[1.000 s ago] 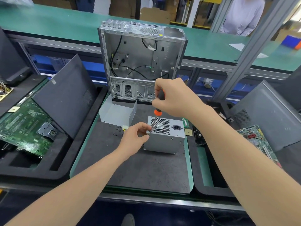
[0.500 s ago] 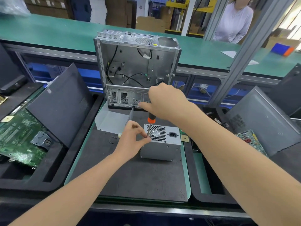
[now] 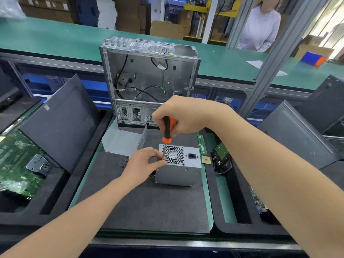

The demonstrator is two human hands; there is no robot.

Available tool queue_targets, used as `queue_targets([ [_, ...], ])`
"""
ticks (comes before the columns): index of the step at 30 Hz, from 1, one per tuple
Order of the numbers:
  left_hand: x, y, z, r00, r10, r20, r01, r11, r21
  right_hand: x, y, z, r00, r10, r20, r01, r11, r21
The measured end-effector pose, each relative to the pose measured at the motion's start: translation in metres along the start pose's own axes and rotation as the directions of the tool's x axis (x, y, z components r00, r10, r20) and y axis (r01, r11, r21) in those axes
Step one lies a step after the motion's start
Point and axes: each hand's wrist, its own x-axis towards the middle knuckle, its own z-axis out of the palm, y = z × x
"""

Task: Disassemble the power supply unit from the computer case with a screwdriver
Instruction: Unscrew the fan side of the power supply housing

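Right hand (image 3: 186, 116) grips the orange-handled screwdriver (image 3: 166, 138), left hand (image 3: 141, 165) just below it pinching the tip on a corner of the power supply unit (image 3: 178, 175).

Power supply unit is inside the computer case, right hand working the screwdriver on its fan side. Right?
No. Head view: the power supply unit sits on the black mat in front of the computer case, not inside. Right hand and screwdriver as stated.

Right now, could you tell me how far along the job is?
Done: the power supply sits on the mat, outside the open case. In hand: the right hand holds the screwdriver on its fan face; the left hand pinches the tip. Left: probably more unscrewing there.
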Motion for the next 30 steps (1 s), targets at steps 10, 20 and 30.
queue_targets([
  [10, -0.004, -0.004, 0.007, 0.997, -0.025, -0.077, 0.024, 1.000, -0.017, 0.006, -0.011, 0.008, 0.996, -0.016, -0.084, 0.004, 0.991, -0.134],
  [20, 0.009, 0.007, -0.007, 0.999, 0.037, -0.006, -0.037, 0.998, 0.051, 0.018, -0.014, 0.025, 0.867, 0.433, -0.245, -0.467, 0.879, -0.100],
  [30, 0.019, 0.010, -0.011, 0.952, 0.027, 0.305, 0.083, 0.936, -0.342, 0.002, -0.002, -0.001, 1.000, -0.007, -0.018, 0.008, 1.000, 0.006],
])
